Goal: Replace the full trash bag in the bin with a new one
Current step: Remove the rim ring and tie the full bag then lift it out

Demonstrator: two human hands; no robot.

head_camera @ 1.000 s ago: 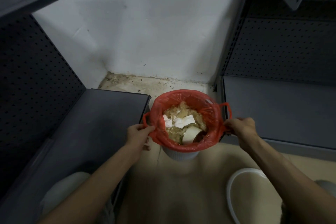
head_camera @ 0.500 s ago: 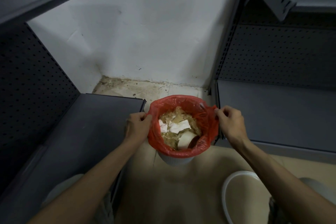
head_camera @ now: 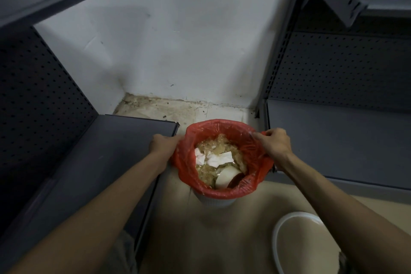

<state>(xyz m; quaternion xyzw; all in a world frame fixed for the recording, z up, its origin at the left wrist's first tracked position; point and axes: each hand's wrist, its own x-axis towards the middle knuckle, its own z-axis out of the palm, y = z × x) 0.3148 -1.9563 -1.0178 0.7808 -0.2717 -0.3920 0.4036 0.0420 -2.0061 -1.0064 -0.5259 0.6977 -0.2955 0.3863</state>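
Observation:
A red trash bag [head_camera: 222,192] lines a small white bin [head_camera: 216,202] on the floor between two shelf units. The bag holds food scraps, white tissues [head_camera: 219,158] and a paper cup [head_camera: 226,177]. My left hand [head_camera: 163,145] grips the bag's left edge, with the fingers hidden behind the plastic. My right hand [head_camera: 274,143] pinches the bag's right edge and handle, pulled inward over the rim. The bag's mouth stands open.
Dark grey metal shelf units flank the bin: a low shelf [head_camera: 89,162] on the left and another low shelf [head_camera: 338,140] on the right. A white wall [head_camera: 189,40] stands behind. A white ring-shaped rim [head_camera: 277,229] lies on the floor at lower right.
Both hands drew the bag's side handles in from their outstretched position toward the bin's rim. The bag's edges have gathered and lifted slightly.

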